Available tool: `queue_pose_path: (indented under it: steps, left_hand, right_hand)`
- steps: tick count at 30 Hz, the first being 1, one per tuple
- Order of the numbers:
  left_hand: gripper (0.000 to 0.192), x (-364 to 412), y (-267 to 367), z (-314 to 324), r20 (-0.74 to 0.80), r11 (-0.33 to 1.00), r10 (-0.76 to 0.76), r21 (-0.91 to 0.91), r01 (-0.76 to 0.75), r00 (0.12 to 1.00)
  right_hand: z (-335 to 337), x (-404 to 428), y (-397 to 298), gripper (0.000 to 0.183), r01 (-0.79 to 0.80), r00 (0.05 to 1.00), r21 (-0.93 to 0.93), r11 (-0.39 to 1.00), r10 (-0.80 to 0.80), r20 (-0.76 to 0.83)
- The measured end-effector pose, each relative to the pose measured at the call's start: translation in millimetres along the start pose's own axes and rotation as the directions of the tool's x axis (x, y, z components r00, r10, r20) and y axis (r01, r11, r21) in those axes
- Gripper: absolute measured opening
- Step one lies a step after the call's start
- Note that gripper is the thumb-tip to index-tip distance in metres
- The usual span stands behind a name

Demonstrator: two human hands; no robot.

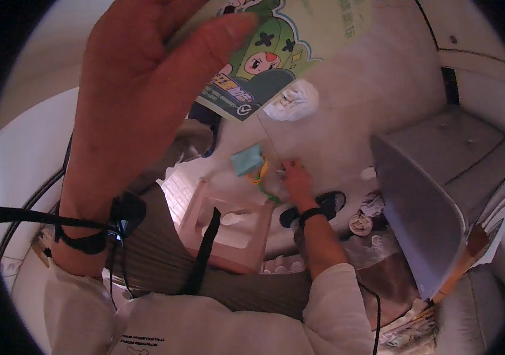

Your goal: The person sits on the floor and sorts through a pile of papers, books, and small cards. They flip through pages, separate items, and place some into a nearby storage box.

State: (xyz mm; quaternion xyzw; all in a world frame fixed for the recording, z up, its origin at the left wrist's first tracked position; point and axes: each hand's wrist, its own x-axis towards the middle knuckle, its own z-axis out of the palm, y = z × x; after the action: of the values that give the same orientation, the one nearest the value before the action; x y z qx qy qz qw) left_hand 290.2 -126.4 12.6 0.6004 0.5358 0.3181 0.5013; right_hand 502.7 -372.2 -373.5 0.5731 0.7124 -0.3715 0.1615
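Note:
Close to the camera at upper left, my left hand [132, 84] holds a pale green printed sheet or booklet cover [279, 49], its thumb lying across the front. The sheet bears a cartoon figure in a green hood and some writing. Farther down, my right hand [297, 177] reaches to the pale floor with its fingers bent down. A small whitish bit [281, 171] shows by its fingertips; whether the fingers grip it is unclear. Just left of that hand lies a small teal packet [247, 160] with a yellow and green ribbon [258, 176].
A crumpled white bundle [294, 102] lies on the floor beyond. A pink plastic frame, perhaps a stool [234, 262], stands between my legs. Dark footwear [334, 202] is beside my right forearm. At right are a grey panel [421, 213], a grey upholstered seat [452, 137] and stacked papers [408, 333].

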Motion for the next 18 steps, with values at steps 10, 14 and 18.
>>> queue_pose_path:
  steps: [10,14,18]
  left_hand:
    - [0.034,0.8,-4.3,1.0,0.051,0.993,0.020,-0.115,-0.014,0.999]
    - [0.035,-2.7,20.6,21.8,-0.075,0.939,-0.030,0.340,0.053,0.997]
    - [0.035,-3.4,13.9,20.2,-0.135,0.941,-0.018,0.334,0.062,0.991]
  right_hand:
    - [-48.5,23.9,129.8,0.053,-0.075,0.980,0.566,0.821,0.166,-0.112]
    - [-86.0,10.3,149.0,0.065,-0.419,0.893,0.839,0.348,0.326,0.311]
    - [-43.2,-14.5,212.4,0.070,-0.319,0.944,0.681,0.660,0.287,0.163]
